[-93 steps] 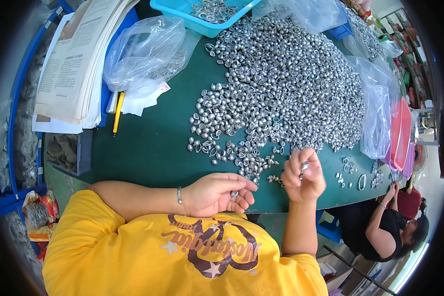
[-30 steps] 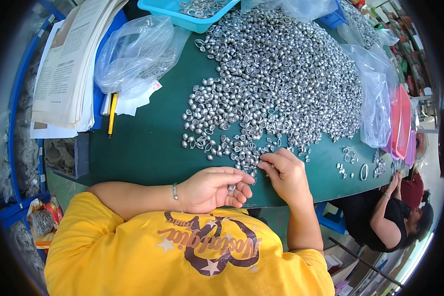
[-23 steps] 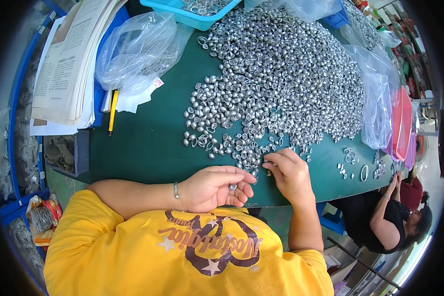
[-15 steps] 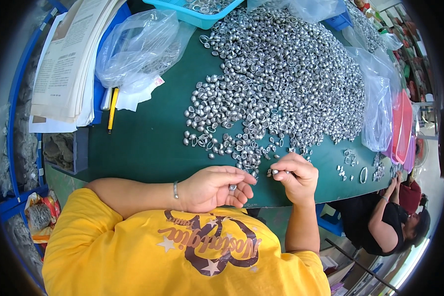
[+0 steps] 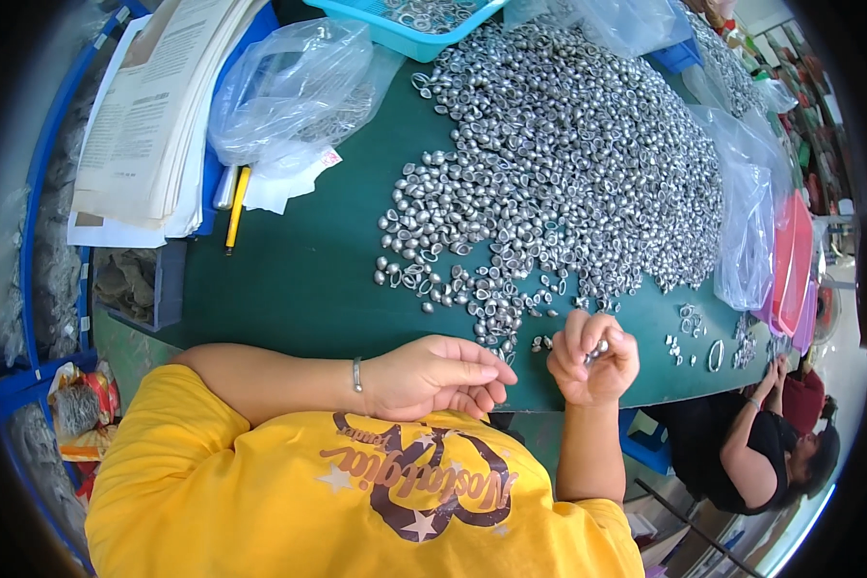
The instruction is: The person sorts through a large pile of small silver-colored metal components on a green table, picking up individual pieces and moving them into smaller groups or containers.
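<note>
A large heap of small silvery metal domes and loops (image 5: 588, 164) covers much of the green table (image 5: 289, 279). At the near edge, my right hand (image 5: 592, 371) is raised with its fingers curled around a small metal piece (image 5: 599, 349); its exact shape is partly covered. My left hand (image 5: 433, 378) lies palm inward at the table edge, fingers bent and thumb laid over them. Whatever those fingers enclose is hidden. A few loose domes (image 5: 499, 337) lie just beyond the left fingertips, trailing from the heap.
Far left are stacked papers (image 5: 154, 125), a clear plastic bag (image 5: 294, 96) and a yellow pen (image 5: 237, 210). A blue basket (image 5: 424, 43) stands at the back. To the right are small sorted pieces (image 5: 689, 323), another plastic bag (image 5: 745, 231), a red basket (image 5: 792, 255) and a seated person (image 5: 742, 443).
My right hand has turned and its fingers have curled further around the piece. In my left hand, a silvery spot seen earlier between the fingers is now covered. The whole view has shifted slightly.
</note>
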{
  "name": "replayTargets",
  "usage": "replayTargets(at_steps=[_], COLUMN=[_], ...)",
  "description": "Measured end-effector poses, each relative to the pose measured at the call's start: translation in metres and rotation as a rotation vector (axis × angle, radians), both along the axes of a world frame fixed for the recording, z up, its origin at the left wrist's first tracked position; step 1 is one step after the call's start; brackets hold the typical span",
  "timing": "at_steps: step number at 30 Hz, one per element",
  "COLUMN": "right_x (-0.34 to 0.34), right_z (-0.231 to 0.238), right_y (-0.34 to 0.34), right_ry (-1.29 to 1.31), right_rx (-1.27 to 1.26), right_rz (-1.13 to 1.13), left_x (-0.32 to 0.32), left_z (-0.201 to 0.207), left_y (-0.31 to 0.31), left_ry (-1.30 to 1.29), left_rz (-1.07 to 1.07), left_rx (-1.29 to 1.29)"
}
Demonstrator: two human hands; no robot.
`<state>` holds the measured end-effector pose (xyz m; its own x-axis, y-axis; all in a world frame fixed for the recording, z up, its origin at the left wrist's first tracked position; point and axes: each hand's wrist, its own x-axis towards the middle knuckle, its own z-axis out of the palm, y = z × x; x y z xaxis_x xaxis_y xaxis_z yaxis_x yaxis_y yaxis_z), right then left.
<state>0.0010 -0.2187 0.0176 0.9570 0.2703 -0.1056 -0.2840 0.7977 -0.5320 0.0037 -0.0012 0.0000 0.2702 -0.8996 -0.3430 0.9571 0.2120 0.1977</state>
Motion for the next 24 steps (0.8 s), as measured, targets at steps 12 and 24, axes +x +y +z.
replayTargets(at_steps=[12, 24], right_x=[0.012, 0.007], right_z=[0.011, 0.007], right_y=[0.017, 0.012], right_ry=[-0.732, -0.838], right_rx=[-1.843, -1.858], right_rz=[-0.003, 0.014], left_x=[0.011, 0.012], left_z=[0.02, 0.003], left_y=[0.015, -0.002], left_ry=[-1.697, -2.183], left_rz=[0.485, 0.372], left_rx=[0.897, 1.003])
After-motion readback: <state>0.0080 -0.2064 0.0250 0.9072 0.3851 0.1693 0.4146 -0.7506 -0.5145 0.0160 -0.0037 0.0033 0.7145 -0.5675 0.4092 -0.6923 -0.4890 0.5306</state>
